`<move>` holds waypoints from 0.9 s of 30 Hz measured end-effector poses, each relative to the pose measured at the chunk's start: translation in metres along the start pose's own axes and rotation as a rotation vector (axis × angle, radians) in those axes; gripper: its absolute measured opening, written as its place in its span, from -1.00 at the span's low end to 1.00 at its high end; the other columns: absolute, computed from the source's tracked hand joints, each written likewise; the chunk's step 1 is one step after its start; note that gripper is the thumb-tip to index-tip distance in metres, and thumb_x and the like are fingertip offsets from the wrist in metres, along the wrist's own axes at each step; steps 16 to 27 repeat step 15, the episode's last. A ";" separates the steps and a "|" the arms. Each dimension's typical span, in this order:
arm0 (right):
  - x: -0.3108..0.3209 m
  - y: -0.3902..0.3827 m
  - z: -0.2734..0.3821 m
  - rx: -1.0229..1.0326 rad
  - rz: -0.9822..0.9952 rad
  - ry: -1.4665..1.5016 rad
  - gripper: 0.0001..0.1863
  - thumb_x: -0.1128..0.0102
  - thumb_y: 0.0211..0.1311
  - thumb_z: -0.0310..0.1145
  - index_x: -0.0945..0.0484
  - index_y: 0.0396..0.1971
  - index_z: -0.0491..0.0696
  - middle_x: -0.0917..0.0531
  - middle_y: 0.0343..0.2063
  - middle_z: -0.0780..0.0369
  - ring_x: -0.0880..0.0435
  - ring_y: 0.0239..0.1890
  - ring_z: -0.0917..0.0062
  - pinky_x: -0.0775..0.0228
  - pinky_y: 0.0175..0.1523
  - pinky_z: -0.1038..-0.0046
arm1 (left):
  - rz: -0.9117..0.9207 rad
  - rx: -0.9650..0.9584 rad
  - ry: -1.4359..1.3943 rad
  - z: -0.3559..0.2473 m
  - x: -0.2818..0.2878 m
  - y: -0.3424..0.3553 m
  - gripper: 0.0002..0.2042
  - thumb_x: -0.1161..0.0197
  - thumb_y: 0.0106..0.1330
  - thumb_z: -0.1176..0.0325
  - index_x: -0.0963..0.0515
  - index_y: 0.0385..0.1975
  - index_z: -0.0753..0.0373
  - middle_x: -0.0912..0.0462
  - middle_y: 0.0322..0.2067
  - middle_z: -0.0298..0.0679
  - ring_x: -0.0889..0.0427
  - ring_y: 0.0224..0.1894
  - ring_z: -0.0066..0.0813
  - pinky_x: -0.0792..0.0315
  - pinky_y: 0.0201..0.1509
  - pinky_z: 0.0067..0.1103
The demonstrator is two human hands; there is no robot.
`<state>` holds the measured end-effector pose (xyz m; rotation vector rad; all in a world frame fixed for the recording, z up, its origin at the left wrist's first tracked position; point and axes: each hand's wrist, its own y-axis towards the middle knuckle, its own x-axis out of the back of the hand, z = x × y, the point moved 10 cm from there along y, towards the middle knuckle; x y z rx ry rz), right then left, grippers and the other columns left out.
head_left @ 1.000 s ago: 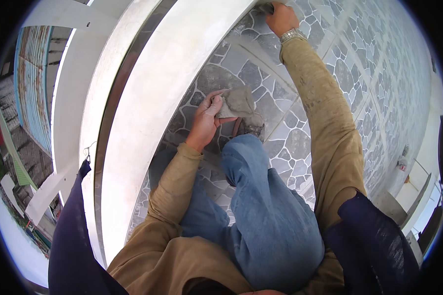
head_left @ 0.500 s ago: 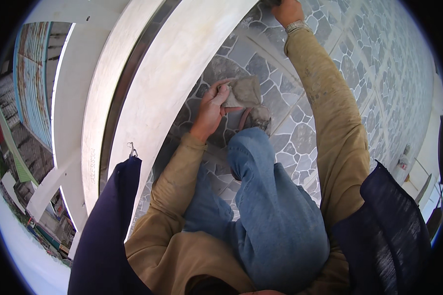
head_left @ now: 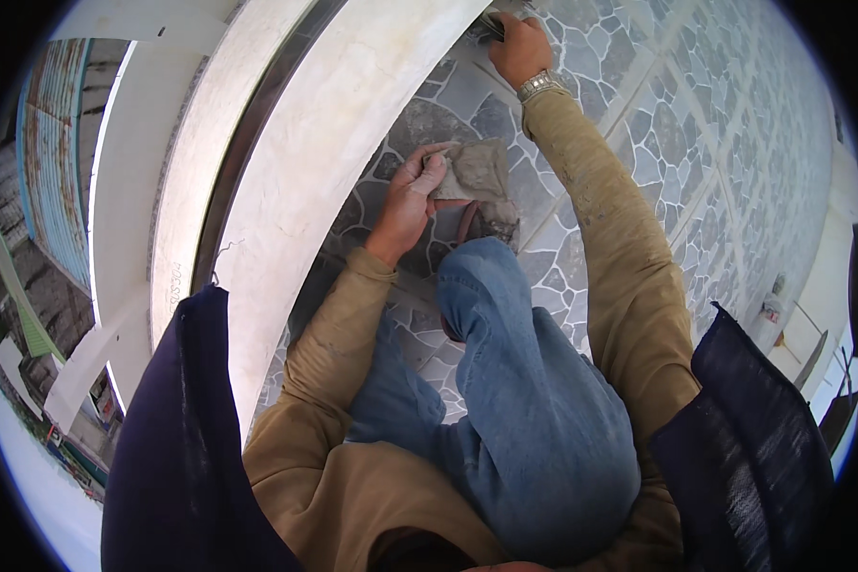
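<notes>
My left hand [head_left: 412, 198] grips the edge of a flat grey mortar-covered pad [head_left: 481, 176], held just above the stone-pattern floor tiles [head_left: 639, 114] in front of my bent knee [head_left: 486, 276]. My right hand [head_left: 520, 46], with a metal watch [head_left: 539, 86] on the wrist, is stretched far forward. It is closed on a small dark tool [head_left: 491, 21] pressed where the tiles meet the white curved kerb [head_left: 353, 105]. The tool's tip is hidden at the frame edge.
A white plastered kerb and railing [head_left: 191, 181] runs along my left, with a drop to rooftops [head_left: 38, 181] beyond it. Tiled floor spreads to the right, where small containers [head_left: 772, 305] and white boards [head_left: 801, 343] stand near the far edge.
My left hand has shifted the grey pad slightly forward and up. My right hand stays at the tile edge by the kerb. The view has tilted a little.
</notes>
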<state>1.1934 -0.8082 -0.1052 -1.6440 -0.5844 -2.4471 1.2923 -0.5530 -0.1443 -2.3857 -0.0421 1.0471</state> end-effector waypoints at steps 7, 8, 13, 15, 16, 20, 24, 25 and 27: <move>0.013 -0.011 0.011 -0.058 0.230 -0.011 -0.52 -0.37 -0.04 -0.32 -0.65 -0.01 0.05 -0.72 -0.21 0.06 -0.68 -0.11 0.11 -0.58 0.03 0.12 | -0.002 0.024 0.023 0.003 0.003 0.002 -0.65 0.05 0.62 0.23 -0.37 0.27 0.22 -0.57 0.15 -0.17 -0.65 0.12 -0.37 -0.72 0.01 -0.41; 0.014 0.003 -0.009 -0.027 0.226 -0.035 -0.53 -0.35 0.02 -0.29 -0.66 0.03 0.08 -0.69 -0.05 -0.05 -0.70 -0.09 0.04 -0.60 0.00 0.15 | -0.004 0.022 0.031 0.004 0.002 0.002 -0.65 0.05 0.62 0.24 -0.36 0.27 0.23 -0.57 0.15 -0.17 -0.65 0.13 -0.37 -0.72 0.01 -0.40; 0.025 0.050 -0.060 -0.028 -0.073 0.092 -0.68 -0.17 0.06 -0.46 -0.70 -0.15 -0.04 -0.73 -0.27 -0.04 -0.70 -0.14 0.02 -0.54 -0.01 0.10 | -0.012 0.010 0.010 0.000 0.005 0.003 -0.65 0.04 0.61 0.23 -0.36 0.28 0.23 -0.53 0.18 -0.18 -0.63 0.15 -0.37 -0.73 0.01 -0.39; 0.012 0.061 -0.070 -0.091 -0.073 -0.012 -0.65 -0.22 0.12 -0.39 -0.69 -0.06 -0.02 -0.73 -0.22 -0.07 -0.70 -0.12 0.03 -0.54 0.03 0.11 | -0.017 0.015 0.008 0.000 0.008 0.002 -0.65 0.04 0.61 0.23 -0.35 0.28 0.22 -0.52 0.20 -0.19 -0.62 0.16 -0.37 -0.73 0.02 -0.38; 0.012 0.061 -0.070 -0.091 -0.073 -0.012 -0.65 -0.22 0.12 -0.39 -0.69 -0.06 -0.02 -0.73 -0.22 -0.07 -0.70 -0.12 0.03 -0.54 0.03 0.11 | -0.017 0.015 0.008 0.000 0.008 0.002 -0.65 0.04 0.61 0.23 -0.35 0.28 0.22 -0.52 0.20 -0.19 -0.62 0.16 -0.37 -0.73 0.02 -0.38; 0.012 0.061 -0.070 -0.091 -0.073 -0.012 -0.65 -0.22 0.12 -0.39 -0.69 -0.06 -0.02 -0.73 -0.22 -0.07 -0.70 -0.12 0.03 -0.54 0.03 0.11 | -0.017 0.015 0.008 0.000 0.008 0.002 -0.65 0.04 0.61 0.23 -0.35 0.28 0.22 -0.52 0.20 -0.19 -0.62 0.16 -0.37 -0.73 0.02 -0.38; 0.012 0.061 -0.070 -0.091 -0.073 -0.012 -0.65 -0.22 0.12 -0.39 -0.69 -0.06 -0.02 -0.73 -0.22 -0.07 -0.70 -0.12 0.03 -0.54 0.03 0.11 | -0.017 0.015 0.008 0.000 0.008 0.002 -0.65 0.04 0.61 0.23 -0.35 0.28 0.22 -0.52 0.20 -0.19 -0.62 0.16 -0.37 -0.73 0.02 -0.38; 0.012 0.061 -0.070 -0.091 -0.073 -0.012 -0.65 -0.22 0.12 -0.39 -0.69 -0.06 -0.02 -0.73 -0.22 -0.07 -0.70 -0.12 0.03 -0.54 0.03 0.11 | -0.017 0.015 0.008 0.000 0.008 0.002 -0.65 0.04 0.61 0.23 -0.35 0.28 0.22 -0.52 0.20 -0.19 -0.62 0.16 -0.37 -0.73 0.02 -0.38; 0.012 0.061 -0.070 -0.091 -0.073 -0.012 -0.65 -0.22 0.12 -0.39 -0.69 -0.06 -0.02 -0.73 -0.22 -0.07 -0.70 -0.12 0.03 -0.54 0.03 0.11 | -0.017 0.015 0.008 0.000 0.008 0.002 -0.65 0.04 0.61 0.23 -0.35 0.28 0.22 -0.52 0.20 -0.19 -0.62 0.16 -0.37 -0.73 0.02 -0.38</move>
